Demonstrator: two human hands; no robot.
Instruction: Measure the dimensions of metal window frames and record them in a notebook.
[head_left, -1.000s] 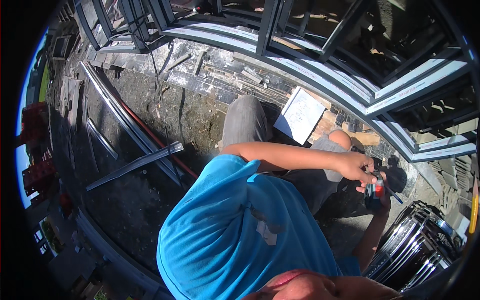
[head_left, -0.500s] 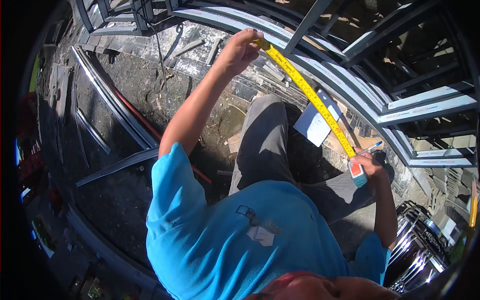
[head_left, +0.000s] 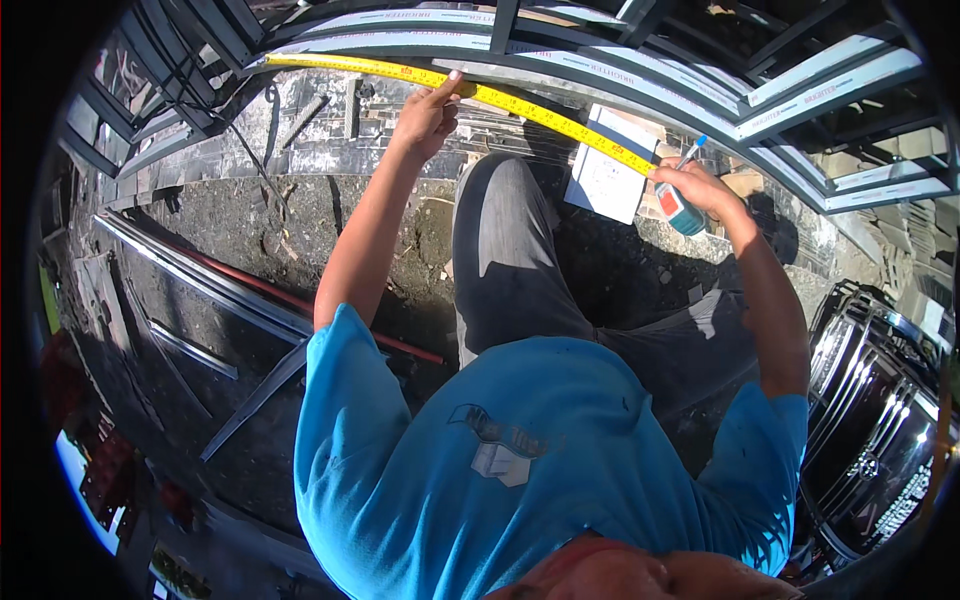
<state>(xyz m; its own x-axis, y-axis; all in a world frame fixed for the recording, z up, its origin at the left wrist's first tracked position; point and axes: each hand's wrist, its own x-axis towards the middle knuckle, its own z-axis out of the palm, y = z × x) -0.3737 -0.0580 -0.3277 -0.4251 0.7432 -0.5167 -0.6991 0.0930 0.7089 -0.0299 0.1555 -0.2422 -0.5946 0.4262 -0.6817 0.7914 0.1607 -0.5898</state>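
A: Which way do we see the hands?
B: The right hand (head_left: pixel 705 188) is closed around the teal and red case of a tape measure (head_left: pixel 683 213), with a pen (head_left: pixel 692 152) sticking out past its fingers. The left hand (head_left: pixel 421 122) is partly curled, its fingertips crossing the yellow blade (head_left: pixel 545 117); we can't tell whether they pinch it or only press on it.

A: And where does the blade run?
B: From the case, past the left hand, to the corner of a dark metal frame (head_left: pixel 505 28) edged with white strips. We can't make out whether its end is hooked there. Near the case it passes above a white sheet of paper (head_left: pixel 605 185).

A: What do we find closer to the body?
B: Grey trousers (head_left: pixel 510 250), one knee raised between the forearms, and a blue shirt (head_left: pixel 540 400).

A: Farther out?
B: On the left, long metal strips (head_left: pixel 210 275) lie on the dirt beside a red rod (head_left: pixel 410 348). On the right, by the right elbow, we see a shiny black, drum-shaped thing (head_left: pixel 870 420) with bright bars.
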